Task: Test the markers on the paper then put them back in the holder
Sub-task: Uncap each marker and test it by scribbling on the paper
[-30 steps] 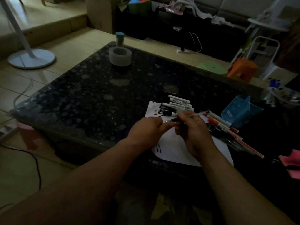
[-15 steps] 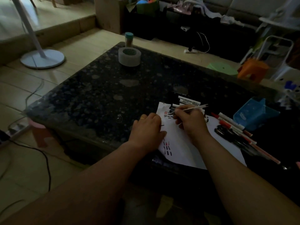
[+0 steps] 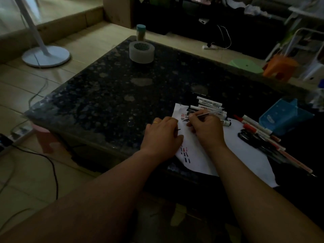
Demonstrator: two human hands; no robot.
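While left fingers (image 3: 172, 124) curl round cap (image 3: 178, 129), right fingers (image 3: 192, 118) pinch pen (image 3: 210, 113); tip on paper (image 3: 236, 155).

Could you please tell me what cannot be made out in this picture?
Head view:
- Tip of the thin marker: hidden behind the right hand.
- What the left hand holds: covered by its curled fingers.
- Print on the white markers: too small, dim.
- Inside of the blue holder: too dark.

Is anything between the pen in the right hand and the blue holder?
Only loose markers lie flat on the table between the pen and blue holder; lifted over them, the way looks open.
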